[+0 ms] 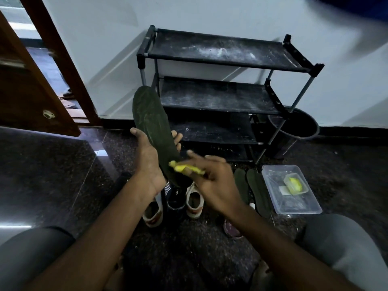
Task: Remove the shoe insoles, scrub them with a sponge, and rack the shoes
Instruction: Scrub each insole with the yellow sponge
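My left hand (148,158) grips a dark green insole (152,122) from behind, holding it upright in front of the rack. My right hand (212,179) pinches a yellow sponge (185,168) and presses it against the insole's lower end. Below my hands stand a white shoe (152,213), a dark blue shoe (175,199) and another white shoe (194,203) on the floor. Two more dark insoles (252,185) lie flat to the right of the shoes. The black shoe rack (220,89) stands against the wall with dusty shelves holding no shoes.
A clear plastic tub (290,190) with a small yellow-filled container (295,184) sits on the floor at the right. A dark round bucket (302,124) stands behind the rack's right leg. A wooden door (31,80) is open at the left. My knees frame the bottom corners.
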